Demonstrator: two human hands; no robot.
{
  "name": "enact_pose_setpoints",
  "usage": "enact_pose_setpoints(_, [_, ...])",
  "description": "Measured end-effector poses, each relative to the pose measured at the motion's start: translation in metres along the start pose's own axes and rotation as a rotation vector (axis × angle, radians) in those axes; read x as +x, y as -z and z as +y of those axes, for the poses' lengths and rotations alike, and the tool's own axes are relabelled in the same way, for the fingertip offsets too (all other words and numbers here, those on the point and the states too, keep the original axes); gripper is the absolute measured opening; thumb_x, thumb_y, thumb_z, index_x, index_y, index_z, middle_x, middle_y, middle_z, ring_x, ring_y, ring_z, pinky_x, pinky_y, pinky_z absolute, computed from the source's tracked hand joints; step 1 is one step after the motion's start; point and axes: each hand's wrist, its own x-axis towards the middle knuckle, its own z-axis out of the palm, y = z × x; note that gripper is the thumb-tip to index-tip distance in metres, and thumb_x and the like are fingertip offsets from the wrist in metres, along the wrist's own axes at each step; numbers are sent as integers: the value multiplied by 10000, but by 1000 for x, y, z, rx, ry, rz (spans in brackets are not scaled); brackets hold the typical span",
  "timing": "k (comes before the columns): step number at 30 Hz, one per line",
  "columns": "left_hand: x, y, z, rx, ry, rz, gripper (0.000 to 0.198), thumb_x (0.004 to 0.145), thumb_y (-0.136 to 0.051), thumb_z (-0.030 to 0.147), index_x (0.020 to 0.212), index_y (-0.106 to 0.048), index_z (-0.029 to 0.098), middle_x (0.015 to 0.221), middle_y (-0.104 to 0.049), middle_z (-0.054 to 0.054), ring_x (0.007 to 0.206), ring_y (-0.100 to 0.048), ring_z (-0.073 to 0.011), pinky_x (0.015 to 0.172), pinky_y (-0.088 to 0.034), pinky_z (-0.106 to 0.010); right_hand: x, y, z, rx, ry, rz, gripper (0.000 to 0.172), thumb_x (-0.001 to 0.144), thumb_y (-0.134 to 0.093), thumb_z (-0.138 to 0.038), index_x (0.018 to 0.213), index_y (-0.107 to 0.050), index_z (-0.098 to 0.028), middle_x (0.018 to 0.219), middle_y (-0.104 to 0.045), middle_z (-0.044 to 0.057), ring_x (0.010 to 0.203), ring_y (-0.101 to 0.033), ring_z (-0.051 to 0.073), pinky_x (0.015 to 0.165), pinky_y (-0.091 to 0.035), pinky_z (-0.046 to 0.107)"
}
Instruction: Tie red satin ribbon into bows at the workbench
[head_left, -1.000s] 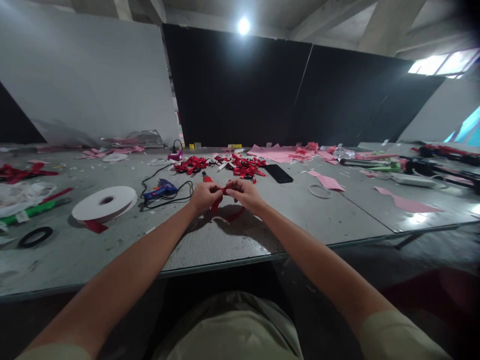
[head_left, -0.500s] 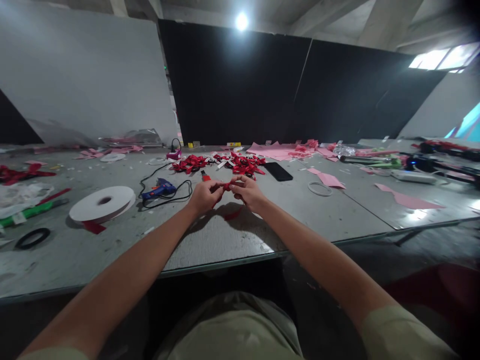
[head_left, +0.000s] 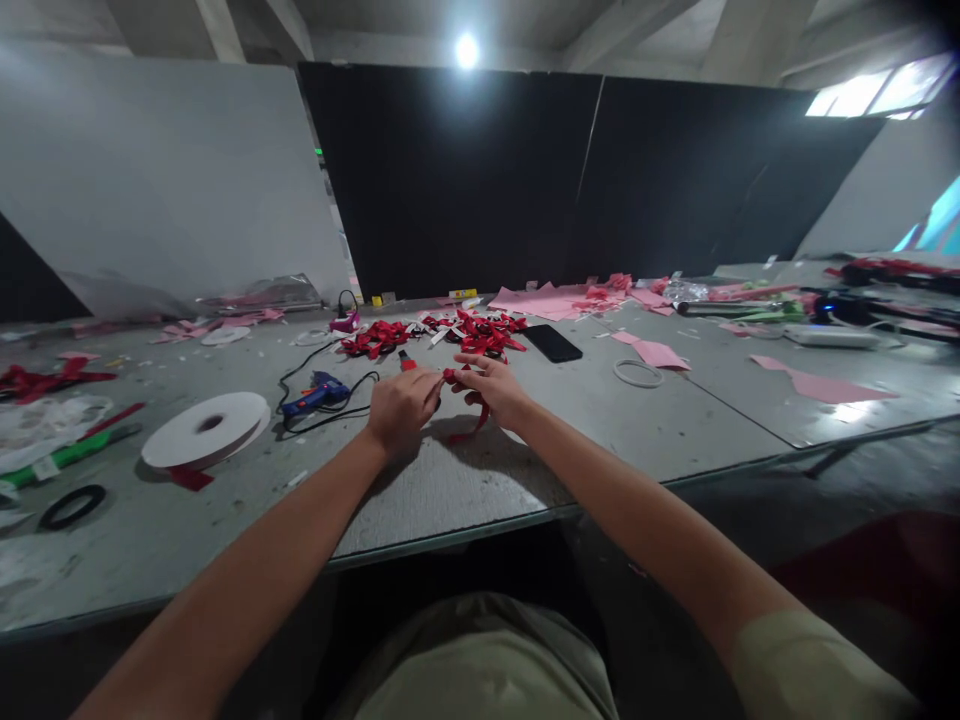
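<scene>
My left hand (head_left: 401, 408) and my right hand (head_left: 491, 390) meet over the grey table (head_left: 420, 490), both with fingers pinched on a short red ribbon (head_left: 477, 418). The ribbon's ends hang down below my right hand and touch the tabletop. Just beyond my hands lies a pile of finished red ribbon bows (head_left: 442, 334). A small red-handled tool (head_left: 406, 361) lies right behind my left hand.
A blue glue gun (head_left: 319, 390) with a black cable sits left of my hands. A white ribbon reel (head_left: 206, 428) and a black tape ring (head_left: 71, 506) lie further left. A black phone (head_left: 553, 342), a white ring (head_left: 638, 373) and pink paper scraps (head_left: 821, 386) lie to the right.
Both hands have stayed together on the red ribbon and sunk slightly toward the table. The camera has tilted a little, shifting the scene.
</scene>
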Motion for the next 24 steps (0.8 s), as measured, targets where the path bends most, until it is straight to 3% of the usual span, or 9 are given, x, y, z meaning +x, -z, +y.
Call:
enact_pose_setpoints(5, [-1, 4, 7, 159, -42, -61, 329, 976, -432, 319, 967, -722, 163, 939, -729, -127, 847, -647, -211, 724, -405, -293, -2, -3, -1, -9, -42, 14, 327, 792, -741, -202, 1098, -631, -183, 806, -733, 34, 682, -704, 138, 439, -416, 180])
enact_pose_setpoints(10, [2, 14, 13, 76, -19, 15, 287, 951, -469, 312, 870, -707, 174, 884, -726, -92, 814, -640, -193, 719, -408, -283, -10, -11, -16, 21, -33, -20, 306, 791, -728, -182, 1080, -630, -156, 837, -743, 53, 635, -707, 136, 404, -410, 179])
enact_pose_setpoints(12, [5, 24, 19, -27, 5, 67, 235, 920, -513, 311, 842, -691, 179, 831, -712, -70, 786, -636, -183, 728, -428, -279, -19, -16, -30, 31, -14, -30, 324, 770, -751, -220, 1065, -633, -153, 829, -745, 62, 627, -706, 145, 396, -412, 182])
enact_pose_setpoints(14, [6, 35, 32, -175, 138, 164, 202, 899, -546, 339, 841, -671, 192, 773, -688, -39, 708, -618, -163, 682, -446, -268, -32, -22, -46, 30, 51, -49, 349, 762, -760, -275, 1069, -643, -159, 832, -744, 67, 642, -712, 161, 399, -424, 192])
enact_pose_setpoints(18, [7, 53, 67, -664, 416, 354, 170, 912, -502, 374, 925, -557, 213, 600, -566, 46, 451, -525, -110, 458, -400, -226, -67, -35, -67, -60, 337, -5, 246, 789, -727, -356, 954, -679, -179, 760, -713, 40, 621, -708, 177, 391, -423, 217])
enact_pose_setpoints(20, [8, 59, 84, -877, 458, 394, 137, 910, -489, 362, 951, -498, 232, 642, -560, 65, 400, -480, -83, 407, -369, -206, -83, -43, -68, -97, 457, 87, 194, 803, -712, -355, 913, -686, -196, 729, -696, 25, 608, -696, 167, 410, -438, 229])
enact_pose_setpoints(24, [3, 63, 105, -957, 438, 432, 113, 939, -458, 366, 941, -473, 254, 585, -482, 82, 397, -405, -76, 398, -314, -191, -106, -53, -59, 17, 440, 193, 229, 819, -693, -392, 981, -669, -231, 809, -703, 36, 684, -692, 180, 471, -489, 260])
